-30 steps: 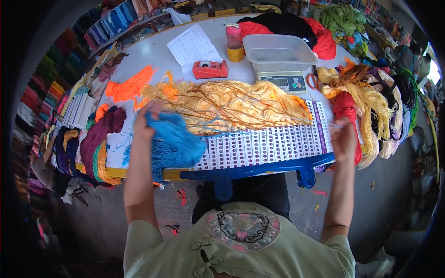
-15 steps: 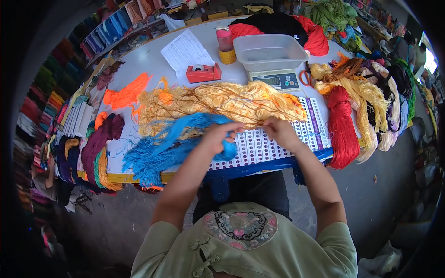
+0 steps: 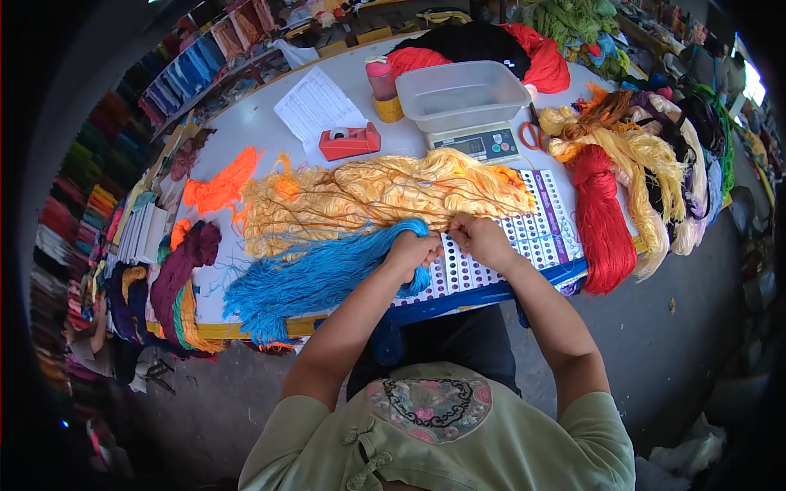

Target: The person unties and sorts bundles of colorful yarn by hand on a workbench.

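A blue yarn hank (image 3: 319,274) lies slantwise along the table's front edge, its looped end at my left hand (image 3: 416,250). The fingers of that hand are closed around this looped end. Just to the right, my right hand (image 3: 481,239) is pinched at the lower edge of the cream and orange yarn (image 3: 385,192); whatever is between its fingertips is too small to make out. Brown strands run across the cream yarn. Beneath both hands lies a white card with rows of dark dots (image 3: 467,274).
Behind the yarn stand a red tape dispenser (image 3: 350,141), a pink-lidded jar (image 3: 381,82) and a clear tub (image 3: 463,94) on a scale (image 3: 483,143). Scissors (image 3: 531,136) and a red hank (image 3: 602,221) are at right. A purple hank (image 3: 180,266) hangs at left. Another person's arm (image 3: 100,327) shows far left.
My left hand has moved slightly right and closed on the blue hank's looped end. The blue strands now lie gathered together. The view has shifted slightly.
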{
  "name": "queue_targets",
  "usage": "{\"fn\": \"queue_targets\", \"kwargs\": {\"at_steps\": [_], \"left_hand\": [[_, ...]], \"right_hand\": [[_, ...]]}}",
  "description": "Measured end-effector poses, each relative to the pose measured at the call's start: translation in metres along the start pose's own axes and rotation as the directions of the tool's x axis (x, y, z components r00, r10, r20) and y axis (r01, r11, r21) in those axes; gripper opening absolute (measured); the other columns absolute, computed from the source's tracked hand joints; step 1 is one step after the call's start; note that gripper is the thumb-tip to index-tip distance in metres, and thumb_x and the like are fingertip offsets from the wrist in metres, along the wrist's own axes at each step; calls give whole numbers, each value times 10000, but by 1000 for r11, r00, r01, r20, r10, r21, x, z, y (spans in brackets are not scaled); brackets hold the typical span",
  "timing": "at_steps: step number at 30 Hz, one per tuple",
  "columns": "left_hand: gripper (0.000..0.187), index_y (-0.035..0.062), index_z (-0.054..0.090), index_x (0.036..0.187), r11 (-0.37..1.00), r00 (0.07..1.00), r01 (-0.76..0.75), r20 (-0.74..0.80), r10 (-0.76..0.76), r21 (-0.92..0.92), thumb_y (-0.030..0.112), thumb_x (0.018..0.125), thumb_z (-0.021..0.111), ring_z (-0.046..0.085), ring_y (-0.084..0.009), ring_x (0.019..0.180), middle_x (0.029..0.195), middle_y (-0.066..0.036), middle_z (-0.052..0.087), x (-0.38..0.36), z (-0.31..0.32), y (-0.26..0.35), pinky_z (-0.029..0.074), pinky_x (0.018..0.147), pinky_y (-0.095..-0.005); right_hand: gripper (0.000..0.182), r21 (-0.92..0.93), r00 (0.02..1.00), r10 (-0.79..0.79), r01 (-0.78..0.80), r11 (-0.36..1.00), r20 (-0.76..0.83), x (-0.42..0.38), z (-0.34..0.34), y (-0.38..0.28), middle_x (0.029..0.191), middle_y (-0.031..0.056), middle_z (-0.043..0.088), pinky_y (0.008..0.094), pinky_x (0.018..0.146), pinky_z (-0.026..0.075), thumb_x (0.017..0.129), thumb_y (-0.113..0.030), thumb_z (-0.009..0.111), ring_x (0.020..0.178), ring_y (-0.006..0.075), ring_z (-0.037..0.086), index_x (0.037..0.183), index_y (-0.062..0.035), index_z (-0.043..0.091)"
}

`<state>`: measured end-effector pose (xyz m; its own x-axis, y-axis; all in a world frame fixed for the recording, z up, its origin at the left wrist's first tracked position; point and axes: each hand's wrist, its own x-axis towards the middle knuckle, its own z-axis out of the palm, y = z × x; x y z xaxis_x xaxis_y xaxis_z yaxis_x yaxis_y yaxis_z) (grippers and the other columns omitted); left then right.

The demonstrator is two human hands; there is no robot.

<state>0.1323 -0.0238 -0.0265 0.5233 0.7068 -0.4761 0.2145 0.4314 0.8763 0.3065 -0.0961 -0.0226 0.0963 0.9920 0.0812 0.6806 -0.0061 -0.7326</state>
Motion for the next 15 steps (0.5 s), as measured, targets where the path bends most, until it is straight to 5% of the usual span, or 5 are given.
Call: {"fn": "queue_targets", "kwargs": {"at_steps": [9,13,15], "left_hand": [[229,2,612,683,988,996,84,8,-86,131,126,875,615,428,-101,457,576,-42,531,8,2,1,310,421,-266],[212,16,636,706,946,992,-125,69,109,300,142,874,603,469,-113,419,535,-36,550,6,-2,-3,342,404,-265],[195,14,633,740,865,977,-182,-17,214,467,161,865,609,546,-124,455,579,-56,601,-2,-4,-2,414,422,-271]], "right_hand": [[145,20,992,95,-97,995,86,3,-8,-12,707,106,666,395,663,510,853,-200,632,689,274,670,881,-61,599],[165,-18,997,53,-53,998,54,7,3,2,815,162,675,433,720,513,848,-251,621,806,348,660,886,-90,631],[156,19,997,58,-59,998,51,4,0,-1,795,144,681,420,714,514,848,-232,622,780,329,666,884,-81,632]]}}
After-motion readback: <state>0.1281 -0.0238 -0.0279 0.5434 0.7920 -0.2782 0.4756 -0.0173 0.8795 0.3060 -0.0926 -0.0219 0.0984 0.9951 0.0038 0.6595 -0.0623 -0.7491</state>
